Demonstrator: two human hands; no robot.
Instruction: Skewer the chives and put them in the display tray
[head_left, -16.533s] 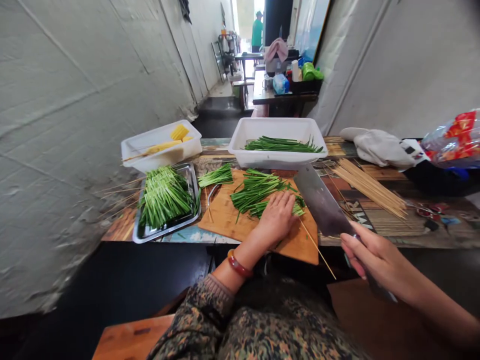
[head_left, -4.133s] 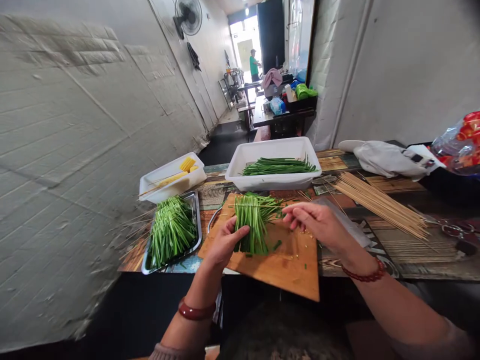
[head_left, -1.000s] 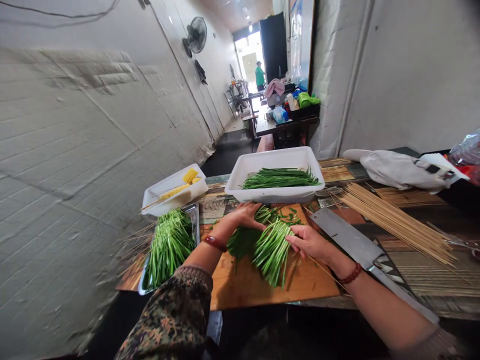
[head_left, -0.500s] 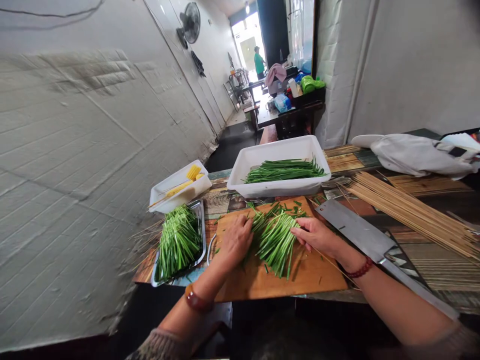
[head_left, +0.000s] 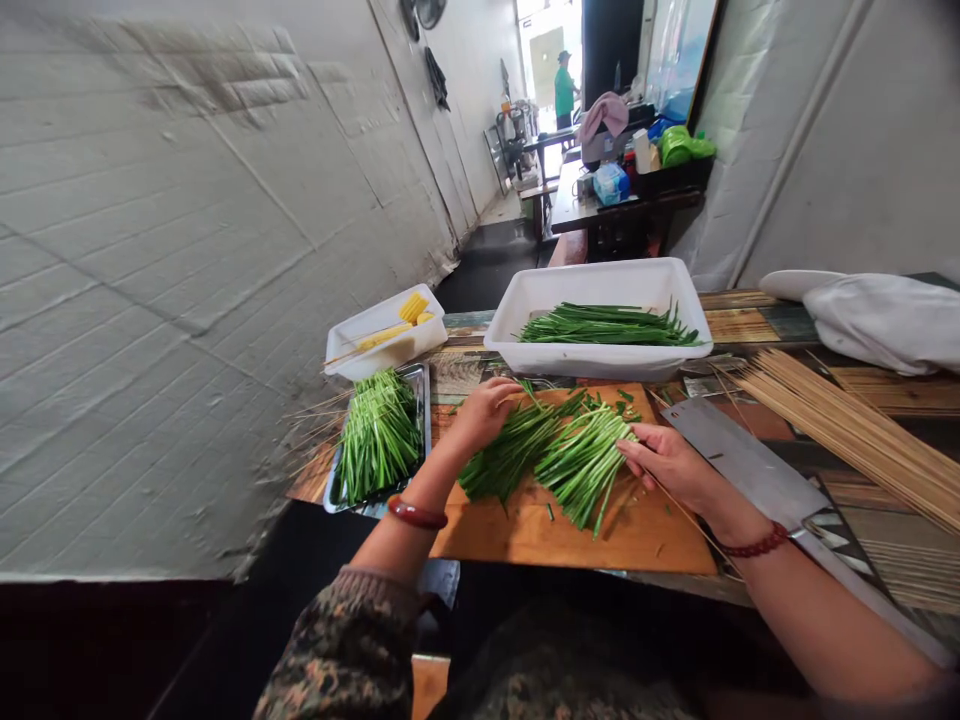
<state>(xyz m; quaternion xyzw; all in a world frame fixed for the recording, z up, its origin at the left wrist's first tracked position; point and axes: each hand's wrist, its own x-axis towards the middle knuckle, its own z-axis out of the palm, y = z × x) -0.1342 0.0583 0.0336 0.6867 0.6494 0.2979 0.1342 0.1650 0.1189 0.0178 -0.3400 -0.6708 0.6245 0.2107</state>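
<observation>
My right hand (head_left: 670,462) grips a bamboo skewer at the right edge of a bundle of cut chives (head_left: 589,455). The bundle is threaded side by side and fans out toward me over the wooden cutting board (head_left: 510,535). My left hand (head_left: 486,410), fingers stretched out and slightly bent, hovers at the upper left of the board. Under and beside it lies a pile of loose chives (head_left: 510,450). A cleaver (head_left: 750,460) rests right of the board, its handle toward my right forearm.
At left, a metal tray (head_left: 426,400) bears skewered chives (head_left: 379,435). Behind it stands a white container (head_left: 405,350) with corn (head_left: 413,307). A white tub (head_left: 600,362) holds more chives (head_left: 611,325). Bamboo skewers (head_left: 847,420) lie at right. A person (head_left: 564,90) stands far back.
My left hand has lifted off the loose chives and moved up and away, its fingers now extended, uncovering the pile. My right hand still has the skewered bundle. The view has shifted left.
</observation>
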